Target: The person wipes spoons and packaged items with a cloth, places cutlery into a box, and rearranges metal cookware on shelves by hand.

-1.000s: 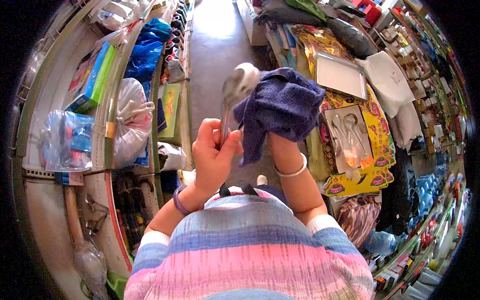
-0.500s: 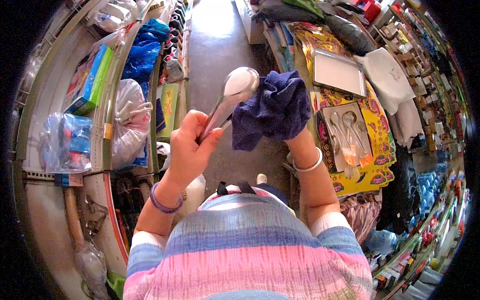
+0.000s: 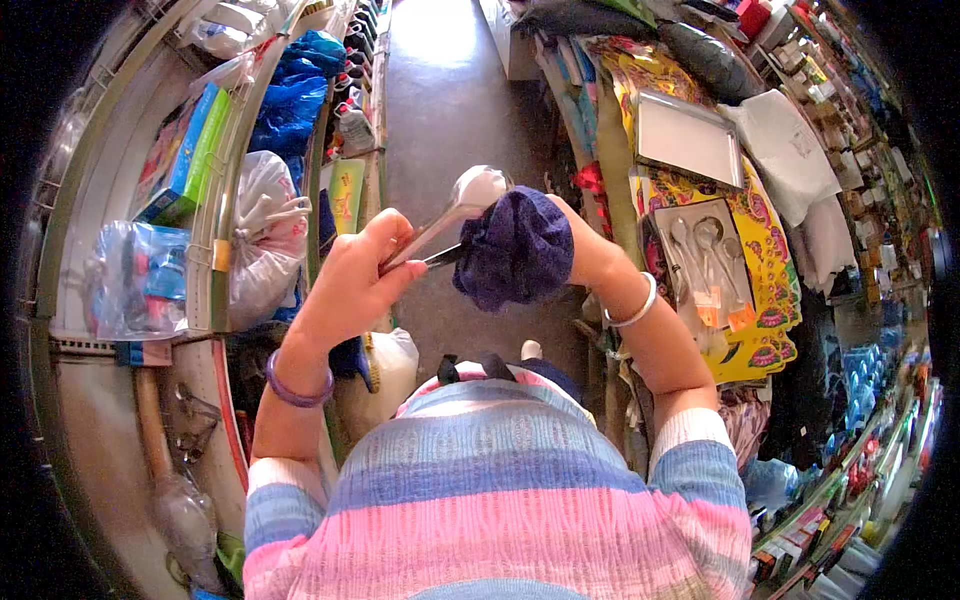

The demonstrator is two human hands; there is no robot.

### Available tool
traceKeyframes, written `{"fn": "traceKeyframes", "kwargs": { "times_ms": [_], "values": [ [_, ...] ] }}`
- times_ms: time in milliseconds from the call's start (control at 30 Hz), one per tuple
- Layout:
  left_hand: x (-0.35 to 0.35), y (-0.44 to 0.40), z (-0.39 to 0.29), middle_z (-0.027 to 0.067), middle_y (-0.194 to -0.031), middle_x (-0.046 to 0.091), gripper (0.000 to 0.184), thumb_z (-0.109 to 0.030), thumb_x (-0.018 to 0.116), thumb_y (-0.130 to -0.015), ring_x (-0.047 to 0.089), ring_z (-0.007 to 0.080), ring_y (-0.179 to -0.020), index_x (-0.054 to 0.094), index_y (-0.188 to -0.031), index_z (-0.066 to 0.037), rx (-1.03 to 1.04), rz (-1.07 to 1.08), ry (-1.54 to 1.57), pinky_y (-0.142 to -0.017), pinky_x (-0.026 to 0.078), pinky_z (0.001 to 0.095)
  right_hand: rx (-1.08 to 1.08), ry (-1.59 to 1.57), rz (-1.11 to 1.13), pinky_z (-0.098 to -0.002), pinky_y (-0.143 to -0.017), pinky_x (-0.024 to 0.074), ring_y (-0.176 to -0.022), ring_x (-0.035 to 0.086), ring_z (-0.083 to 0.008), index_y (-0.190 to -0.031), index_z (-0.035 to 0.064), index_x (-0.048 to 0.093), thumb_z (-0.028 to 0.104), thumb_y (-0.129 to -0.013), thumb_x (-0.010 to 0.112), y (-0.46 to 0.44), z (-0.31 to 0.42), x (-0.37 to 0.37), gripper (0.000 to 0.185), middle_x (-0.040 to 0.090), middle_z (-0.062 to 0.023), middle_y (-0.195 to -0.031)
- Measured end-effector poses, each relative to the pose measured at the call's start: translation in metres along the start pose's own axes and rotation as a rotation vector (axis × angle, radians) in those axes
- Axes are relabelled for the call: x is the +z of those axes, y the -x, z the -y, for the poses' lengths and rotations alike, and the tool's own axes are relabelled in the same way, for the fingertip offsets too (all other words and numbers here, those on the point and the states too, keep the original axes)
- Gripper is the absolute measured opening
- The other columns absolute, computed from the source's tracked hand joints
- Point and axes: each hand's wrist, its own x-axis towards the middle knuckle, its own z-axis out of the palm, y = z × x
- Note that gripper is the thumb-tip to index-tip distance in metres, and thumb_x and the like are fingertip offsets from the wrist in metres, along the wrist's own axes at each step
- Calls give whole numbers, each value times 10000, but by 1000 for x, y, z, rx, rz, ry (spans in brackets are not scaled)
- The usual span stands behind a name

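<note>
My left hand (image 3: 362, 272) is closed around the handle of a large shiny metal spoon (image 3: 478, 188), its bowl pointing up and away from me. Below that handle, a second slim dark metal piece (image 3: 443, 257) runs from my grip to behind the cloth; whether it joins the spoon I cannot tell. A bunched dark blue cloth (image 3: 515, 250) is held in my right hand (image 3: 588, 247), whose fingers are mostly hidden by it. The cloth touches or overlaps the lower edge of the spoon's bowl.
To the right, a tray (image 3: 668, 212) of spoons with orange tags lies on yellow patterned sheets (image 3: 765, 300), near a silver-rimmed white tray (image 3: 690, 140). Left shelves hold a tied plastic bag (image 3: 265, 250) and a green-edged box (image 3: 188, 150). Between runs the aisle floor (image 3: 450, 120).
The cloth has moved left and slightly down, closer to the spoon, and is bunched tighter. My left hand has shifted a little left, and the spoon has tilted lower.
</note>
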Motion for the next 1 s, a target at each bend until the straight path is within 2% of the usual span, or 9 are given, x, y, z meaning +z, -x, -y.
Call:
{"fn": "traceKeyframes", "kwargs": {
  "times_ms": [233, 367, 400, 500, 567, 667, 733, 833, 1000],
  "values": [
    [32, 0, 15, 29, -536, 470, 187, -62, 619, -810, 414, 69, -465, 451, -881, -21, -8, -362, 132, -429, 303, 230, -237, -473, -576, -309, -690, 502, -710, 589, -188, -875, 51, 587, 175, -793, 614, -25, -11, 32, 151, 627, -81, -821],
    [45, 3, 15, 32, -539, 462, 179, -62, 608, -825, 417, 69, -468, 439, -874, -30, -12, -435, 201, -423, 308, 233, -227, -1174, -714, -320, -807, 443, -900, 503, -202, -937, 96, 476, 232, -872, 496, -27, -51, 57, 152, 520, -70, -902],
    [49, 4, 15, 37, -542, 462, 178, -60, 606, -826, 420, 72, -470, 437, -874, -30, -9, -472, 198, -423, 312, 237, -334, -1156, -793, -323, -805, 438, -873, 480, -183, -881, 107, 458, 225, -869, 503, -32, -50, 62, 127, 485, -50, -858],
    [61, 3, 25, 57, -562, 469, 180, -49, 602, -824, 432, 79, -480, 430, -874, -27, 2, -526, 82, -431, 331, 243, -76, -989, -838, -355, -830, 468, -872, 542, -182, -981, 118, 491, 265, -884, 546, -27, -38, 87, 184, 540, -45, -952],
    [65, 0, 28, 67, -578, 475, 184, -44, 602, -821, 438, 83, -487, 427, -874, -25, 28, -555, 55, -439, 343, 242, 23, -334, -935, -349, -640, 457, -709, 517, -198, -791, 122, 508, 175, -796, 554, -43, -19, 93, 70, 522, -43, -770],
    [64, -10, 25, 73, -610, 500, 176, -54, 594, -835, 455, 86, -492, 427, -878, -20, 101, -596, 82, -457, 368, 234, 81, 693, -728, -367, -567, 454, -594, 536, -251, -703, 107, 541, 146, -716, 589, -44, 18, 84, 64, 547, -55, -683],
    [71, -9, 23, 60, -602, 508, 164, -64, 579, -850, 467, 82, -491, 425, -883, -19, 69, -562, 283, -452, 371, 234, 19, 71, -841, -358, -577, 459, -602, 538, -238, -723, 96, 548, 133, -733, 576, -50, -5, 85, 47, 549, -50, -687],
    [78, -2, 30, 27, -568, 503, 146, -81, 550, -874, 480, 71, -488, 419, -891, -19, 46, -505, 328, -442, 373, 228, 122, -728, -650, -324, -650, 470, -716, 557, -183, -813, 82, 551, 141, -794, 557, -41, 12, 68, 63, 568, -48, -768],
    [94, -8, 31, -21, -546, 445, 124, -88, 525, -889, 432, 52, -465, 409, -901, -46, 35, -524, 595, -417, 331, 210, 28, -214, -571, -345, -705, 488, -795, 577, -187, -953, 67, 536, 165, -854, 547, -31, 13, 72, 140, 581, -64, -903]
  ]
}}
